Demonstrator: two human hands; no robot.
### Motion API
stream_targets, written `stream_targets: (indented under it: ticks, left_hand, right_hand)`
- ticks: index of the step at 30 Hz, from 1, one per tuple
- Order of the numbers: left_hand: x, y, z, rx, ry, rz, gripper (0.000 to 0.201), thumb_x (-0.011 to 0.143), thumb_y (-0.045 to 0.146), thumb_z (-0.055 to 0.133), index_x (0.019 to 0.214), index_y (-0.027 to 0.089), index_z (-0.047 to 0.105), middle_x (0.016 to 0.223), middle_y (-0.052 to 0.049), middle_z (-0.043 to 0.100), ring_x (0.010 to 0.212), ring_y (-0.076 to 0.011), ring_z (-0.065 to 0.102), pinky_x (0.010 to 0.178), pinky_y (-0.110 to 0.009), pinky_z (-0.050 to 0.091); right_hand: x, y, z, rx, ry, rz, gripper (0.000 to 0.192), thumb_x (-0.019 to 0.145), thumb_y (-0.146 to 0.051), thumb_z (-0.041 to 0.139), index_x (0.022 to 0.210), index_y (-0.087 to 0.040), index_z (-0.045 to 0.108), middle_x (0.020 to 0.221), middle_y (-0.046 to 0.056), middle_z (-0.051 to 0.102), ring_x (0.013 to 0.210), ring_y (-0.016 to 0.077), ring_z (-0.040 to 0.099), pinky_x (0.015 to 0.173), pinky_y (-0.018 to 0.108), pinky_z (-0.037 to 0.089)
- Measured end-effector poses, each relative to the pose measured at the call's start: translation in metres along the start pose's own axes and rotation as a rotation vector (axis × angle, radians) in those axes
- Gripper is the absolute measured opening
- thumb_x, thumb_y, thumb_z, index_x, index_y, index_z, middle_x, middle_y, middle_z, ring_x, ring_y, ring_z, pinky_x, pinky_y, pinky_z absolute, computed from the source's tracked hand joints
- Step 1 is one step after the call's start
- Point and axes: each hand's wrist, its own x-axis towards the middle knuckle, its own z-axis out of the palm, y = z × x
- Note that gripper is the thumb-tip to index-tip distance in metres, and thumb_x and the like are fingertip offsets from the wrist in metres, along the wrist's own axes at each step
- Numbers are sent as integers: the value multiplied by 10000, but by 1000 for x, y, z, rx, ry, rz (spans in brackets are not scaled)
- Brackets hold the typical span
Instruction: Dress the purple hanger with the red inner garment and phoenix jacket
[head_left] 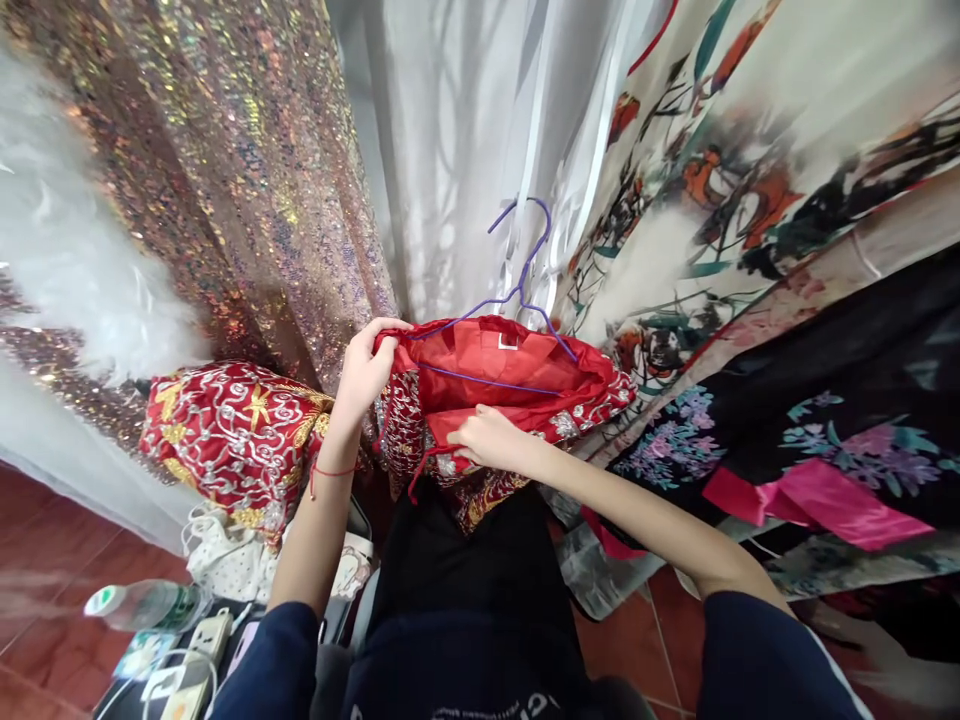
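Hands (427, 405) grip red garment (510, 385); purple hanger (517, 290) half hidden inside

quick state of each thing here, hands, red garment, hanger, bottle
left hand: shut on red garment's edge
right hand: gripping the garment's front edge
red garment: held open, lining showing
hanger: inside the garment, hook free
bottle: lying on its side, capped

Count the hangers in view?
1. A purple wire hanger sits inside the neck of the red embroidered garment, which the left hand and right hand grip. The other hanging clothes run out of frame at the top, so more hangers may be hidden.
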Motion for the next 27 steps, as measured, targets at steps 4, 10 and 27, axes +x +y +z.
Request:
stream_targets:
  ticks: [4, 10, 27]
  left_hand:
    - [2, -7, -2, -107, 31, -63, 258, 801, 180, 518, 1006, 169, 674, 1012, -54, 710, 873, -150, 637, 854, -293, 516]
    - [14, -9, 9, -213, 36, -161, 163, 854, 176, 522, 970, 155, 634, 949, -48, 694, 799, -114, 622, 808, -261, 508]
    - [105, -6, -22, 652, -527, 440, 184, 808, 390, 705, 785, 208, 719, 683, -25, 584, 782, -200, 570, 780, -333, 392]
  right_hand:
    - [17, 22, -48, -145, 560, 109, 280, 991, -135, 418, 1070, -214, 674, 1059, 96, 721, 1001, 234, 612, 879, 407, 358]
    - [41, 71, -73, -290, 772, 54, 277, 1003, -173, 396, 1007, -213, 670, 1273, 117, 636, 1152, 275, 501, 997, 483, 315]
    - [58, 88, -47, -378, 772, 105, 338, 1028, -166, 332, 1049, -160, 669, 819, 76, 659, 761, 197, 424, 755, 363, 258]
